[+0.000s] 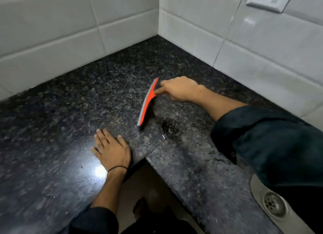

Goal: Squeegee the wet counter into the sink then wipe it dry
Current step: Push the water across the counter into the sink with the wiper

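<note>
The left hand (111, 150) lies flat on the dark counter (61, 120), fingers straight, holding nothing. Past it, the right hand (180, 90) grips the red squeegee (147, 102), blade down on the stone. The sink (276, 207) sits far right.

squeegee (147, 102): orange-red blade edged in grey, held tilted on edge by the right hand (180, 89), well out from the tiled corner | counter (87, 93): dark speckled granite, wet patch (169, 127) and droplets seen just beside the blade's lower end | sink (257, 186): steel, set in at lower right, round drain strainer (274, 205) shown
</note>
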